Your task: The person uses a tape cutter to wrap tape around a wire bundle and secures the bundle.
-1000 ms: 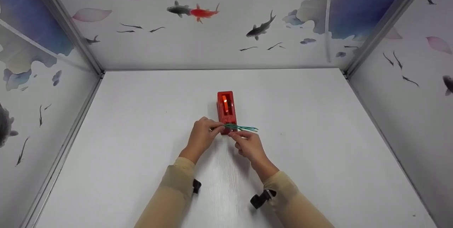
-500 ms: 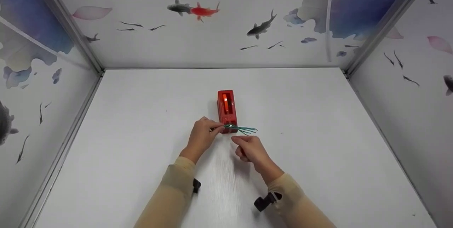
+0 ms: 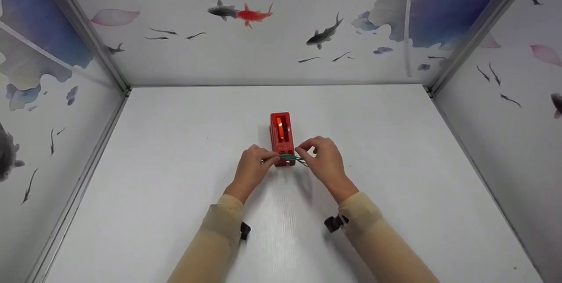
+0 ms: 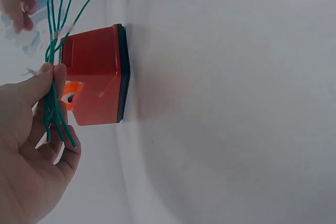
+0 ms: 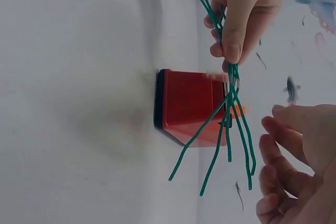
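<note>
Forward of its earlier place, the right hand [image 3: 326,162] is now reaching beside the spread ends of the wires [image 5: 231,97], while the left hand [image 3: 252,167] is keeping its spot. Those green wires are running crosswise between the hands, ends fanning out toward the right hand and shorter tails lying along the left palm. Just past the left fingertips a clear, shiny patch, probably tape, is showing on the bundle. Left thumb and forefinger are pinching the wires; the right hand is holding nothing that shows, its fingers loosely bent and standing apart from the ends in the right wrist view. Just beyond the left fingertips the red dispenser [image 4: 100,72] is standing on the table [image 3: 175,186], its orange roll [image 3: 279,129] lying farther forward from both hands. Binding the bundle with tape seems to be the step in hand, apparently unfinished; the next move is probably calling for the right fingertips to be smoothing the wrap round while the left pinch is staying firm.
</note>
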### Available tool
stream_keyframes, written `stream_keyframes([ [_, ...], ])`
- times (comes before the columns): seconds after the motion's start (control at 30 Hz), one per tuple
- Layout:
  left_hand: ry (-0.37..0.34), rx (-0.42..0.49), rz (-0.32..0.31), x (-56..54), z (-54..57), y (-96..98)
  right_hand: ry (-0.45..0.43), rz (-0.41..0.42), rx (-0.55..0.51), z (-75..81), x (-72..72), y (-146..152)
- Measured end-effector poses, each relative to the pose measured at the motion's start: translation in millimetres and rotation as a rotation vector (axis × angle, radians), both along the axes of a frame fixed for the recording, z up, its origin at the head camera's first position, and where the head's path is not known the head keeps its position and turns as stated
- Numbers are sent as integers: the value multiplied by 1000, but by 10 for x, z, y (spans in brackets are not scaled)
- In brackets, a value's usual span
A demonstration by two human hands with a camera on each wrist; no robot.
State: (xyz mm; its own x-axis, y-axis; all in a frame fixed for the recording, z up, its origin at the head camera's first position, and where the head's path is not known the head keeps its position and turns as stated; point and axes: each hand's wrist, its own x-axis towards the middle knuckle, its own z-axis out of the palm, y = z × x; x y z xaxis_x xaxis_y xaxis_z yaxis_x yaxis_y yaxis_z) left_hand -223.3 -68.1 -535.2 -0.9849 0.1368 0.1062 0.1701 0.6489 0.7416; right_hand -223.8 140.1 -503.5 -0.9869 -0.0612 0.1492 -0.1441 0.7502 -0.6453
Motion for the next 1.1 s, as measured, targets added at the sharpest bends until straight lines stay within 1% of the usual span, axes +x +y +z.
stream_keyframes([
  [0.1, 38, -2, -16, -13, -12, -17, -77, 61, 7, -25, -103, 5],
  [0.2, 64, 2, -25, -23, -21, -17, -161, 102, 3, -72, -160, 24],
  [0.27, 69, 13, -25, -26, -17, -17, -210, 120, -19, -99, -186, 34],
  [0.4, 70, 28, -18, -36, -5, -17, -276, 155, -110, -145, -232, 43],
  [0.5, 68, 21, -8, -38, 3, -16, -307, 184, -191, -165, -253, 44],
  [0.57, 74, 10, -4, -41, 5, -15, -317, 196, -222, -173, -260, 42],
  [0.67, 81, -3, -3, -41, 18, -9, -307, 199, -240, -176, -257, 37],
  [0.8, 77, -9, -3, -39, 33, 3, -257, 189, -211, -171, -237, 26],
  [0.97, 82, -27, -19, -32, 33, -19, -168, 184, -134, -177, -213, -13],
  [1.1, 93, -47, -35, -24, 14, -42, -108, 227, -56, -189, -194, -22],
])
